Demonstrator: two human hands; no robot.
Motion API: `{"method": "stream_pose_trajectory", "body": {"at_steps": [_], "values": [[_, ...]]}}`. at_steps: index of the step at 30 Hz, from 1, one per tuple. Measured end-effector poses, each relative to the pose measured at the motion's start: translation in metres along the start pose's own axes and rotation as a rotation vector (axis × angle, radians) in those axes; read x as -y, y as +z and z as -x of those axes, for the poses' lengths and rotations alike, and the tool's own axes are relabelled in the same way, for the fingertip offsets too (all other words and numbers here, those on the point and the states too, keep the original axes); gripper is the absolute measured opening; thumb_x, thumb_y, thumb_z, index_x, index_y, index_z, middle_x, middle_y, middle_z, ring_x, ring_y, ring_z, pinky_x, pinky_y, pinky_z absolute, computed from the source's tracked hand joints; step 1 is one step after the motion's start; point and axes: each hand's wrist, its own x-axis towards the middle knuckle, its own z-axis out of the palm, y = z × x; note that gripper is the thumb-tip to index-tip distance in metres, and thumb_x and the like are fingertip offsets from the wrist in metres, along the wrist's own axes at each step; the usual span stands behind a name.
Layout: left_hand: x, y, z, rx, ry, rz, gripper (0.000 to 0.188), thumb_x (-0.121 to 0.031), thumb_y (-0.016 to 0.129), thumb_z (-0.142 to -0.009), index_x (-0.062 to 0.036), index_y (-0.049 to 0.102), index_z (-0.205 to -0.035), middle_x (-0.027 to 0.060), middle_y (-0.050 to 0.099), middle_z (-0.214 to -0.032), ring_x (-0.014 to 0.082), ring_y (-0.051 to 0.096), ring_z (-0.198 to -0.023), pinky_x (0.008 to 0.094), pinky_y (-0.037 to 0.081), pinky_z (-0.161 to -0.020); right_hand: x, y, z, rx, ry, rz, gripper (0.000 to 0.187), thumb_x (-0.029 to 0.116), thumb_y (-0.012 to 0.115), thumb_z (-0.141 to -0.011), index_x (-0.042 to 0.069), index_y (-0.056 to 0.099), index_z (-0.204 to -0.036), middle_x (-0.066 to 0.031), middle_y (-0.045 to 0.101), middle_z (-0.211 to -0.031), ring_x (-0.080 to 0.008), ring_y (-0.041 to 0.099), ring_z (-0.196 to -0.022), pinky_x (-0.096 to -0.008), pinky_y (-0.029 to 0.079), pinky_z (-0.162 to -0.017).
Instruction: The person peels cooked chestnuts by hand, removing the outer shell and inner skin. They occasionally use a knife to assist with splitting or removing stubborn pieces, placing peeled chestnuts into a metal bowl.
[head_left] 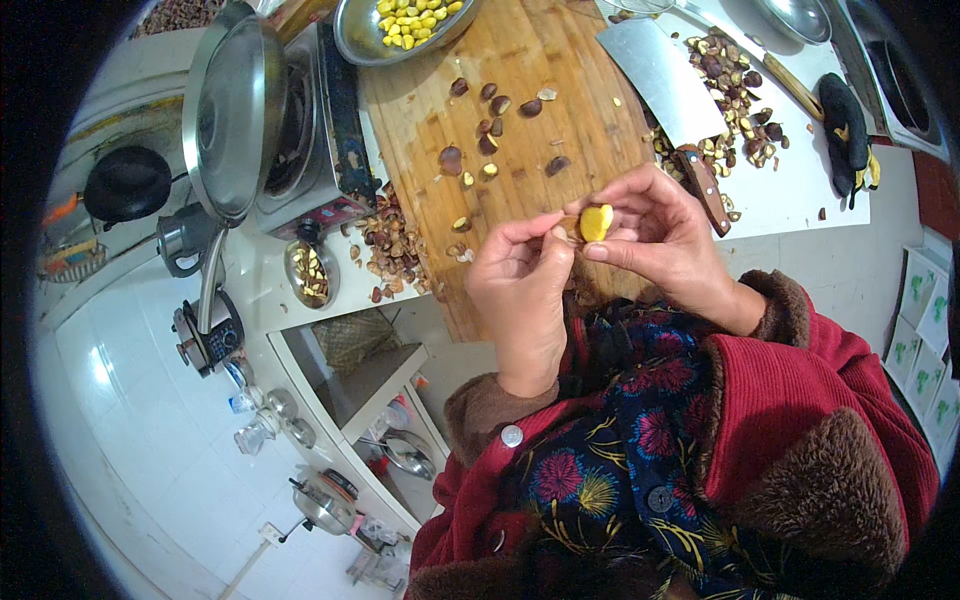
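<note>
A peeled yellow chestnut [597,223] is held over the near edge of the wooden cutting board [540,60]. My right hand [672,240] grips it between thumb and fingers. Against the chestnut's left side, my left hand [525,285] is closed in a pinch on a thin brownish bit of skin. On the board beyond my hands lie several brown chestnut shell pieces [451,160] and small yellow-cut bits [489,171]. A metal bowl [362,50] of peeled yellow chestnuts stands at the far left of the board.
Right of the board lies a cleaver [668,85] with a wooden handle [704,190], beside a heap of cut shells [735,95]. More shells [395,245] and a small metal dish [312,275] sit left. A gas stove [330,150] and leaning wok [235,120] stand farther left.
</note>
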Motion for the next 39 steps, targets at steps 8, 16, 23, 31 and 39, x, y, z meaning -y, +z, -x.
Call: {"method": "stream_pose_trajectory", "body": {"at_steps": [8,16,23,31,39], "values": [[-0.008,0.009,0.004,-0.036,0.127,0.001,0.014,0.008,0.06,-0.083,0.004,0.058,-0.096,0.0126,0.064,-0.094,0.0155,0.062,-0.083,0.0257,0.052,-0.076,0.008,0.0,-0.001,0.05,0.37,-0.511,0.034,-0.002,0.059,-0.088,0.004,0.048,-0.12,-0.0095,0.064,-0.106,-0.0155,0.063,-0.098,-0.026,0.051,-0.086],[-0.002,0.002,-0.001,0.081,-0.04,0.032,0.02,-0.002,0.061,-0.087,0.0025,0.054,-0.106,0.008,0.059,-0.098,0.0138,0.06,-0.08,0.0245,0.051,-0.072,0.01,-0.004,-0.001,0.037,0.316,-0.307,0.038,0.0,0.061,-0.088,0.001,0.052,-0.124,-0.0096,0.063,-0.108,-0.0148,0.065,-0.093,-0.0249,0.053,-0.083],[-0.002,-0.001,-0.001,0.199,0.092,-0.141,0.021,0.002,0.066,-0.084,0.0067,0.061,-0.104,0.0079,0.058,-0.099,0.0143,0.062,-0.083,0.0241,0.053,-0.072,0.014,-0.006,-0.002,0.108,0.254,-0.128,0.037,0.0,0.061,-0.087,-0.001,0.054,-0.124,-0.007,0.066,-0.104,-0.0118,0.065,-0.088,-0.0252,0.053,-0.081],[-0.006,-0.015,-0.008,0.259,0.153,-0.32,0.017,0.0,0.063,-0.087,0.0044,0.066,-0.103,0.0056,0.058,-0.09,0.0123,0.061,-0.08,0.0217,0.05,-0.068,0.014,-0.011,-0.003,0.097,0.395,-0.234,0.038,0.004,0.062,-0.088,0.001,0.055,-0.126,-0.0101,0.067,-0.103,-0.0126,0.066,-0.086,-0.024,0.054,-0.08],[0.01,-0.006,-0.006,0.036,0.201,-0.411,0.01,-0.004,0.062,-0.088,0.0028,0.065,-0.094,0.0058,0.062,-0.086,0.0125,0.06,-0.077,0.0251,0.048,-0.068,0.013,0.005,-0.005,0.068,0.137,0.132,0.037,0.004,0.066,-0.086,0.0,0.058,-0.121,-0.0055,0.067,-0.098,-0.0065,0.062,-0.083,-0.0208,0.051,-0.077]]}}
